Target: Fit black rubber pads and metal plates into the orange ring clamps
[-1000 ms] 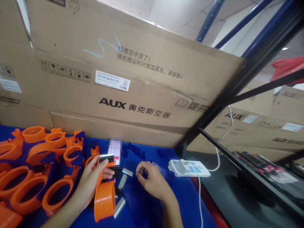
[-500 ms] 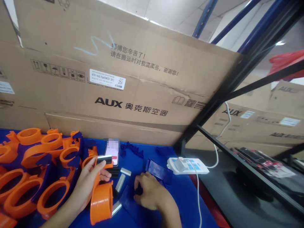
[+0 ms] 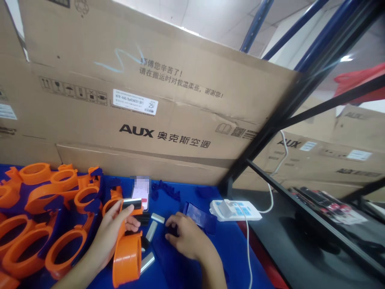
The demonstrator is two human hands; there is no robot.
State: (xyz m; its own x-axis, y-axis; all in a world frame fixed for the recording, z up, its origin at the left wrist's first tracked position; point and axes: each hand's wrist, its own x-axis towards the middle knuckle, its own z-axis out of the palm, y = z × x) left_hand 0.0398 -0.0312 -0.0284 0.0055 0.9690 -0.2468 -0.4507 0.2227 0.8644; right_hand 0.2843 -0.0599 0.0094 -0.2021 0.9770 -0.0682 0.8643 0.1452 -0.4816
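Observation:
My left hand grips an orange plastic ring-shaped part with a dark clip at its top, held upright over the blue table. My right hand rests palm down on the table with its fingers curled over a small dark piece. Between the hands lie three short silver metal bars. A dark blue plastic part lies just beyond my right hand.
Several orange ring parts are piled at the left. A phone stands against the large AUX cardboard box behind. A white power strip with its cable sits at the right, beside a black shelf frame.
My right hand came down from a raised pinch onto the table and now covers a small dark piece. My left hand keeps holding the orange part almost still.

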